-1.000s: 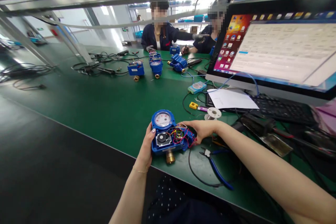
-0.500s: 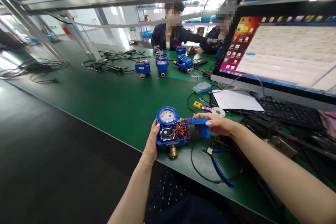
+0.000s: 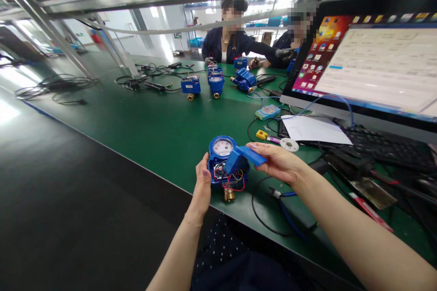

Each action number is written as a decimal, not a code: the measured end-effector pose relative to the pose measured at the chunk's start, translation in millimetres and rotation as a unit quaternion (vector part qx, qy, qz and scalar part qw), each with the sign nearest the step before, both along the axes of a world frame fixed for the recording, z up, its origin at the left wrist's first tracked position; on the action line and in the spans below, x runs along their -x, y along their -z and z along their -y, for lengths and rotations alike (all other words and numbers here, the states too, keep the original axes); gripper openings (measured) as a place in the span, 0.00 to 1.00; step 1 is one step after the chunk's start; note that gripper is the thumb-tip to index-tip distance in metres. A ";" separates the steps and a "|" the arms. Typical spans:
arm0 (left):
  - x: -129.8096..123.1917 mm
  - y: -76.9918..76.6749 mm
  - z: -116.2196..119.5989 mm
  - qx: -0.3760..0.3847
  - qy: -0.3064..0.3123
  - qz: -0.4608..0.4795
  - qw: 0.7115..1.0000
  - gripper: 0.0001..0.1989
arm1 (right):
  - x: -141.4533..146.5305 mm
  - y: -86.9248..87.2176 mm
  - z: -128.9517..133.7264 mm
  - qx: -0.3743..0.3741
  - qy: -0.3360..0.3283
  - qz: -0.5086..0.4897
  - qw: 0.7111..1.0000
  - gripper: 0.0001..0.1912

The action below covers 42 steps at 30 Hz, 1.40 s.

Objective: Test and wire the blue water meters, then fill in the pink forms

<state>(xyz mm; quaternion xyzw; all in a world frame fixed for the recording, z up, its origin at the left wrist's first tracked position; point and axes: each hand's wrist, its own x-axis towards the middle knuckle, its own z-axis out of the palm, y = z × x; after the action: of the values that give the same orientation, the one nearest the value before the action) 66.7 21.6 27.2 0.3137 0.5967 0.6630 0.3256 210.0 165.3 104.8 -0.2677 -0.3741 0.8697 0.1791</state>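
Head view: near the bench's (image 3: pixel 143 132) front edge, the left hand (image 3: pixel 204 185) grips the blue meter (image 3: pixel 221 157); the right hand (image 3: pixel 278 162) holds its cover (image 3: pixel 241 158) over loose wires (image 3: pixel 232 181), which could get pinched.

Open blue water meter (image 3: pixel 223 163), wires exposed, blue cover (image 3: pixel 243 157) lifted above it.

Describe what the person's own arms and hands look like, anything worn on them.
Both forearms are bare, with no sleeves or gloves in view. The left hand has a purplish painted thumbnail; the right hand has pale polished nails. No watch or ring shows on either hand.
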 end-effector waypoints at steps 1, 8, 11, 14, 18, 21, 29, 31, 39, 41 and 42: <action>-1.1 -0.7 4.4 0.007 -0.011 -0.091 0.996 0.42 | -1.0 0.6 -1.1 0.003 0.028 -0.012 1.000 0.12; -15.5 -29.3 6.0 0.059 -0.025 -0.425 0.903 0.52 | -2.8 -1.8 8.6 -0.018 0.201 -0.070 0.977 0.12; -22.3 -42.9 -5.6 0.069 -0.045 -0.454 0.887 0.52 | -0.5 -2.3 16.7 -0.029 0.257 -0.091 0.962 0.15; -21.0 -51.0 -20.3 0.074 -0.060 -0.453 0.887 0.51 | 1.1 -0.3 23.4 -0.060 0.263 -0.107 0.957 0.17; 2.9 -53.3 -42.3 0.098 -0.071 -0.446 0.887 0.49 | 1.8 4.0 29.3 -0.085 0.249 -0.131 0.956 0.17; 27.8 -50.6 -57.8 0.082 -0.026 -0.422 0.902 0.44 | 2.6 8.5 31.9 -0.088 0.251 -0.146 0.953 0.18; 52.8 -38.1 -73.2 0.052 0.040 -0.265 0.962 0.19 | 8.5 32.1 44.3 -0.244 0.186 -0.129 0.943 0.30; 56.2 -33.0 -73.1 0.039 0.048 -0.248 0.967 0.18 | 7.9 38.6 47.8 -0.314 0.142 -0.095 0.934 0.32; 67.5 -20.0 -64.7 -0.014 0.151 -0.097 0.984 0.23 | 8.2 45.6 52.6 -0.446 0.133 0.000 0.885 0.23; 67.6 -18.2 -60.7 -0.039 0.175 -0.011 0.984 0.26 | 11.3 46.0 54.2 -0.424 0.160 0.004 0.891 0.22; 67.6 -17.2 -58.6 -0.052 0.185 0.029 0.981 0.28 | 13.0 46.5 55.4 -0.414 0.177 0.007 0.893 0.21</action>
<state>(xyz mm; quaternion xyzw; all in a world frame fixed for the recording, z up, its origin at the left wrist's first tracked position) -0.9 80.2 44.3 0.4156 0.4838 0.6302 0.4428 197.1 109.9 58.3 -0.2372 -0.6481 0.5877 0.4224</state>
